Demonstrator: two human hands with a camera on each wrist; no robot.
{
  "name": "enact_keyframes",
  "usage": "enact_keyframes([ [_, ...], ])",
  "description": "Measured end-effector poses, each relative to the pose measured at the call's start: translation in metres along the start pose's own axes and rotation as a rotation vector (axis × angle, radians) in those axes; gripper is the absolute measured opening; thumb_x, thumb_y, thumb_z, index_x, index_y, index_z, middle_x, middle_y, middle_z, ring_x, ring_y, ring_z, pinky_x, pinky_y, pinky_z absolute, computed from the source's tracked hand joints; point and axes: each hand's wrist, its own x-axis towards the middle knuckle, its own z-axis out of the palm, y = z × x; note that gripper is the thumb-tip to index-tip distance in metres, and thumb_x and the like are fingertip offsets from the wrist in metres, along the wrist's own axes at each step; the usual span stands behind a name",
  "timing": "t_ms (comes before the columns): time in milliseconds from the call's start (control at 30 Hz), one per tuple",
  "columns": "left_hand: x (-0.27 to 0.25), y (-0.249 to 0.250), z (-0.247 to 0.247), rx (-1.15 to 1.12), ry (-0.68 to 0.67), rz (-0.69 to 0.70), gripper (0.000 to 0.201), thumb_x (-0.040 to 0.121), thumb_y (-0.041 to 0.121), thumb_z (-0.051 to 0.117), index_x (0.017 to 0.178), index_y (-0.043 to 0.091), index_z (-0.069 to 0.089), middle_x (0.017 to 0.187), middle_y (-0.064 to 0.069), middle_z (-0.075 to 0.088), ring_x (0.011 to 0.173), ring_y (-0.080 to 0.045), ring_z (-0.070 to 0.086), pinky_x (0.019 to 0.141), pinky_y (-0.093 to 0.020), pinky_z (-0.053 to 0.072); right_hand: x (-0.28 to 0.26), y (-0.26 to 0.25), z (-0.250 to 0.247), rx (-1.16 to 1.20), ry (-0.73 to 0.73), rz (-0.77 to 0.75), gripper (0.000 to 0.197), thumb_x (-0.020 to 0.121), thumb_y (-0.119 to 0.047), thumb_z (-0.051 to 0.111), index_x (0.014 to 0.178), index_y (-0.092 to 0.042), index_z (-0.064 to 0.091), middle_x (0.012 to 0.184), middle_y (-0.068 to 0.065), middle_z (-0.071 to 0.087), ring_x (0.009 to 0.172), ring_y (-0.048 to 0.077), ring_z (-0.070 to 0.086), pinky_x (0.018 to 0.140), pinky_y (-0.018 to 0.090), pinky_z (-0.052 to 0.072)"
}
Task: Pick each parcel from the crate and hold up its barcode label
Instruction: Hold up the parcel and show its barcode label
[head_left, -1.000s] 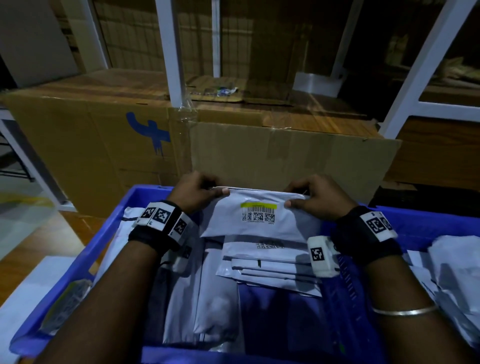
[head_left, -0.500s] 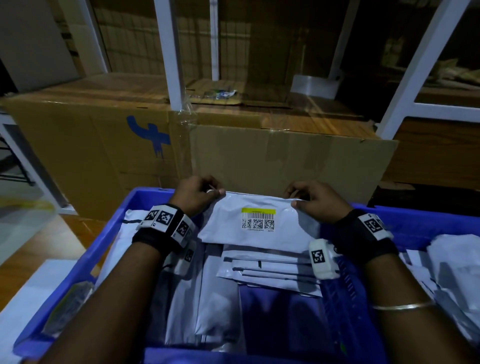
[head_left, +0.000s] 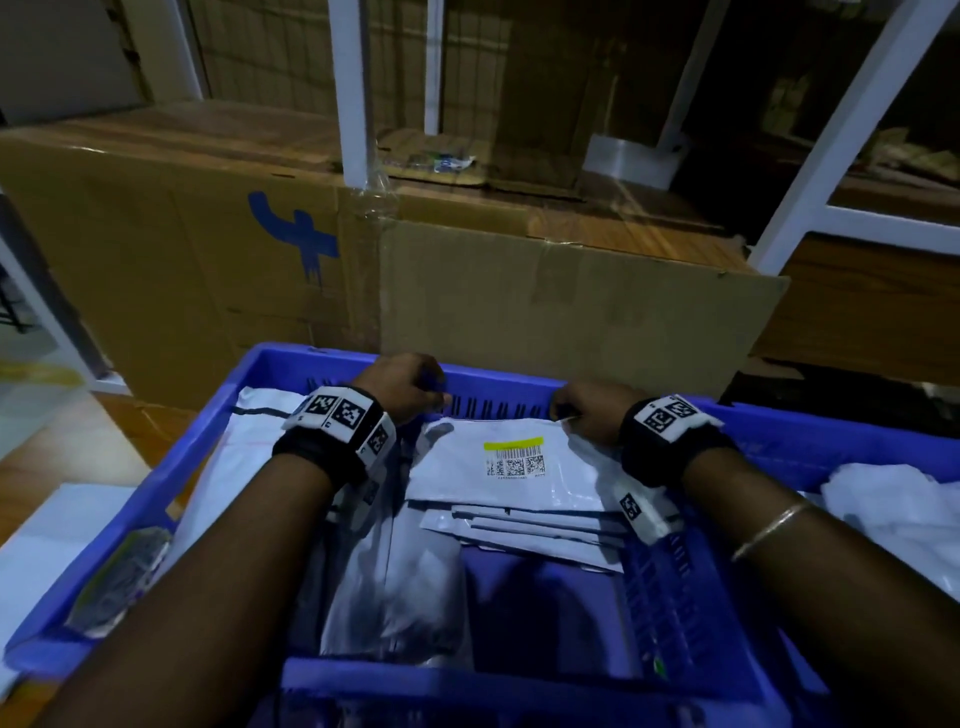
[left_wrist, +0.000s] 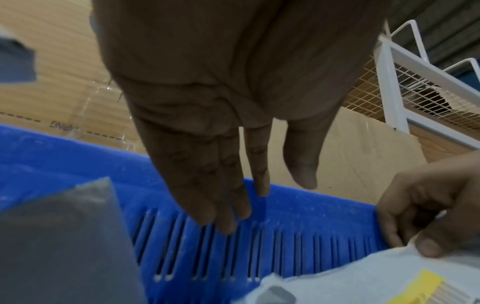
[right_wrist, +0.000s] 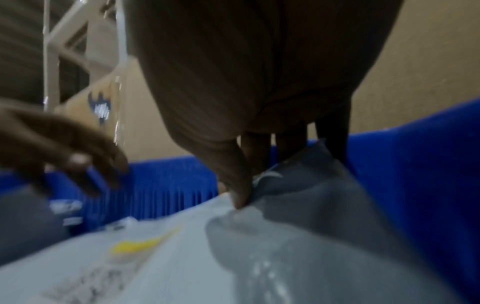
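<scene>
Blue crate (head_left: 197, 457) in front of person, stack of grey parcels (head_left: 519, 530) inside. Top parcel (head_left: 519, 467) lies flat on stack near far wall, barcode label (head_left: 514, 460) face up (yellow strip above codes). Right hand (head_left: 587, 415) pinches its far right corner, thumb on top. Left hand (head_left: 400, 387) just beside far left corner, fingers (left_wrist: 226, 216) straight, holding nothing. Beyond crate: cardboard boxes (head_left: 519, 312).
</scene>
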Motion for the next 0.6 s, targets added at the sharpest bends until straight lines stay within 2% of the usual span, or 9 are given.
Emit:
enact_keyframes([
  [67, -0.001, 0.001, 0.000, -0.007, 0.013, 0.001, 0.028, 0.084, 0.035, 0.072, 0.106, 0.018, 0.067, 0.109, -0.006, 0.069, 0.103, -0.024, 0.061, 0.087, -0.034, 0.050, -0.001, -0.006, 0.003, -0.073, -0.001, 0.017, 0.012, 0.082, -0.019, 0.059, 0.091, -0.027, 0.062, 0.095, 0.000, 0.066, 0.090, 0.025, 0.064, 0.074, 0.025, 0.045],
  [167, -0.001, 0.002, 0.001, -0.031, 0.011, 0.003, 0.027, 0.084, 0.037, 0.071, 0.103, 0.019, 0.068, 0.105, -0.006, 0.069, 0.101, -0.023, 0.062, 0.086, -0.034, 0.051, 0.000, -0.014, -0.001, -0.170, -0.070, 0.004, 0.024, 0.081, -0.023, 0.065, 0.104, -0.025, 0.067, 0.108, 0.005, 0.069, 0.098, 0.027, 0.064, 0.080, 0.028, 0.049],
  [267, -0.001, 0.004, 0.001, -0.007, 0.006, -0.001, 0.031, 0.085, 0.041, 0.070, 0.107, 0.019, 0.067, 0.105, -0.006, 0.068, 0.100, -0.023, 0.062, 0.084, -0.032, 0.050, -0.003, -0.026, -0.016, -0.201, -0.091, -0.029, 0.030, 0.082, -0.031, 0.069, 0.110, -0.020, 0.066, 0.111, 0.007, 0.068, 0.098, 0.027, 0.063, 0.076, 0.026, 0.044],
  [400, 0.000, 0.006, -0.001, 0.005, -0.001, -0.001, 0.032, 0.086, 0.042, 0.068, 0.108, 0.019, 0.067, 0.108, -0.009, 0.068, 0.103, -0.025, 0.062, 0.087, -0.033, 0.050, -0.008, -0.057, -0.018, -0.231, -0.133, -0.135, 0.042, 0.081, -0.049, 0.072, 0.110, -0.020, 0.063, 0.107, 0.004, 0.066, 0.088, 0.022, 0.056, 0.072, 0.025, 0.037],
  [500, -0.002, 0.008, -0.003, 0.000, 0.002, 0.003, 0.031, 0.086, 0.043, 0.067, 0.108, 0.021, 0.067, 0.110, -0.008, 0.068, 0.103, -0.024, 0.062, 0.089, -0.035, 0.050, -0.005, -0.078, -0.005, -0.247, -0.235, -0.188, 0.063, 0.075, -0.062, 0.073, 0.122, -0.021, 0.061, 0.118, 0.004, 0.065, 0.105, 0.024, 0.060, 0.083, 0.030, 0.047],
  [600, -0.005, 0.010, -0.005, -0.015, 0.006, 0.014, 0.029, 0.087, 0.042, 0.067, 0.108, 0.022, 0.066, 0.110, -0.007, 0.068, 0.103, -0.023, 0.062, 0.089, -0.037, 0.051, 0.000, -0.087, 0.003, -0.313, -0.301, -0.151, 0.073, 0.075, -0.059, 0.074, 0.134, -0.022, 0.052, 0.131, 0.006, 0.059, 0.121, 0.028, 0.054, 0.096, 0.036, 0.046],
])
